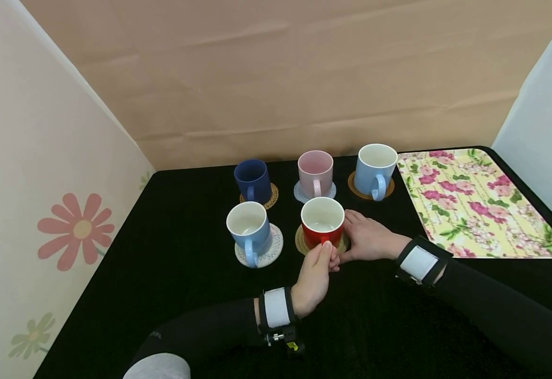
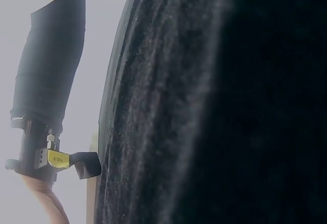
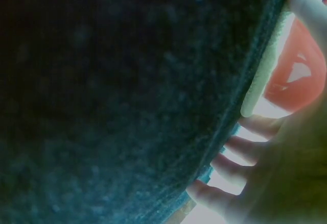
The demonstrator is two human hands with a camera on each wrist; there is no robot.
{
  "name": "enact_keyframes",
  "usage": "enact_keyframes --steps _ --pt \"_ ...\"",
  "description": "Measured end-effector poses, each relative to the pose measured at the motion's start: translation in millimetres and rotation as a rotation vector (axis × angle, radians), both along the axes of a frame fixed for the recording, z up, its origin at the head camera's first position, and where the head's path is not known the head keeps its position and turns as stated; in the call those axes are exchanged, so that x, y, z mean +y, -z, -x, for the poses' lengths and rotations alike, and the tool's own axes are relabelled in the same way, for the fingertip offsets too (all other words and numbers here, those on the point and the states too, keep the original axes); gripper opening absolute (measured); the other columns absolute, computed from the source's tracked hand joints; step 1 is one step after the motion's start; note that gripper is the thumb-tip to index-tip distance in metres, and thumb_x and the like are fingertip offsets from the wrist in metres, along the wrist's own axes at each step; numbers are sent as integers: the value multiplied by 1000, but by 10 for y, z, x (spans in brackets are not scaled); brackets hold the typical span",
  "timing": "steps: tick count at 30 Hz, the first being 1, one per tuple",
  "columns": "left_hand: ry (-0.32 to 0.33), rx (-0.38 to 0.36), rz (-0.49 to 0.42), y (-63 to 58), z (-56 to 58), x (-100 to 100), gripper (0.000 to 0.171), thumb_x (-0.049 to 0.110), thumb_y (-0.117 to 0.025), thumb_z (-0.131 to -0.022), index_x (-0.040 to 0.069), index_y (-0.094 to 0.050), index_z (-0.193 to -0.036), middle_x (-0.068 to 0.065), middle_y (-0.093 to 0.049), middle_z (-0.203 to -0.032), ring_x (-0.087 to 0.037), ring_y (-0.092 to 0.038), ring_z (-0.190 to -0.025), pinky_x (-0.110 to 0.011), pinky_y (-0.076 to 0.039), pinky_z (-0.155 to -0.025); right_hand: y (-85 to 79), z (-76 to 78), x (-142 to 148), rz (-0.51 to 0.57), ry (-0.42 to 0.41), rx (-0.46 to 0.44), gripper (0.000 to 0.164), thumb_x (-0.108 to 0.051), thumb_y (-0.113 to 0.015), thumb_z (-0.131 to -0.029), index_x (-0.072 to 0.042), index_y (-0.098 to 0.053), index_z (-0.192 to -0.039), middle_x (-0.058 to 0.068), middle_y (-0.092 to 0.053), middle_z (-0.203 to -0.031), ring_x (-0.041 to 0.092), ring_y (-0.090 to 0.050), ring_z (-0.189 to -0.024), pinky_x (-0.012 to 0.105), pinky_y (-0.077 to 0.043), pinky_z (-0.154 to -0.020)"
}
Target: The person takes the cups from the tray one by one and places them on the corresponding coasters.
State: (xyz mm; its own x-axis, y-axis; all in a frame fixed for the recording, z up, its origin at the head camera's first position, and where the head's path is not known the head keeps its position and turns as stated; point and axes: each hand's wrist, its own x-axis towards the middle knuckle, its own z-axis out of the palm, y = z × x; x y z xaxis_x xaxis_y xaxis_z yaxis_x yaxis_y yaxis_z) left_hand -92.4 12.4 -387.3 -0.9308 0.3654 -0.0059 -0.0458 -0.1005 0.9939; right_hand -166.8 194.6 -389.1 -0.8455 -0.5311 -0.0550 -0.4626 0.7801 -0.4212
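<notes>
In the head view, a red mug (image 1: 313,237) with a white inside stands on a round tan coaster (image 1: 300,243). My left hand (image 1: 315,276) pinches the mug's handle, which faces me. To the right of the mug, my right hand (image 1: 371,237) lies low on the table. Its thumb and forefinger span the coaster's edge, which the right wrist view shows as a pale rim (image 3: 265,73) below the mug; the other fingertips rest on the black cloth. The left wrist view shows forearm and dark cloth, not the mug.
A light blue mug (image 1: 252,237) on a white patterned coaster stands to the left. Behind are a dark blue mug (image 1: 252,184), a pink mug (image 1: 310,181) and another light blue mug (image 1: 367,176), each on a coaster. A floral mat (image 1: 480,205) lies at the right.
</notes>
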Motion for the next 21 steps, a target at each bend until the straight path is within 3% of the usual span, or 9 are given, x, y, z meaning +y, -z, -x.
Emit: enact_keyframes --steps 9,14,17,21 --pt "39 -24 10 -1 35 -38 31 18 -31 -108 3 -46 -86 -2 -42 -77 -14 -45 -78 -27 -45 -79 12 11 -5 7 1 -4 94 -47 -82 -72 3 -41 -141 25 -42 -141 43 -36 -130 61 -39 -98" --pt "101 -42 14 -9 91 -64 33 18 -31 -108 -1 -49 -88 -3 -50 -81 -13 -49 -79 -28 -48 -80 -1 17 16 -3 0 -5 94 -48 -82 -72 3 -42 -141 25 -43 -141 43 -36 -130 61 -39 -97" --pt "185 -40 87 -28 167 -130 37 20 -32 -107 -7 -56 -100 -5 -59 -96 -13 -56 -90 -31 -50 -84 -32 11 44 -29 4 -6 93 -51 -80 -73 3 -44 -140 25 -45 -140 43 -38 -130 61 -40 -96" --pt "333 27 311 -111 264 -337 35 24 -39 -106 0 -59 -122 -7 -60 -120 -16 -56 -108 -31 -48 -90 -105 -32 100 -98 2 -47 94 -57 -75 -76 2 -43 -141 25 -43 -142 44 -38 -130 60 -40 -97"
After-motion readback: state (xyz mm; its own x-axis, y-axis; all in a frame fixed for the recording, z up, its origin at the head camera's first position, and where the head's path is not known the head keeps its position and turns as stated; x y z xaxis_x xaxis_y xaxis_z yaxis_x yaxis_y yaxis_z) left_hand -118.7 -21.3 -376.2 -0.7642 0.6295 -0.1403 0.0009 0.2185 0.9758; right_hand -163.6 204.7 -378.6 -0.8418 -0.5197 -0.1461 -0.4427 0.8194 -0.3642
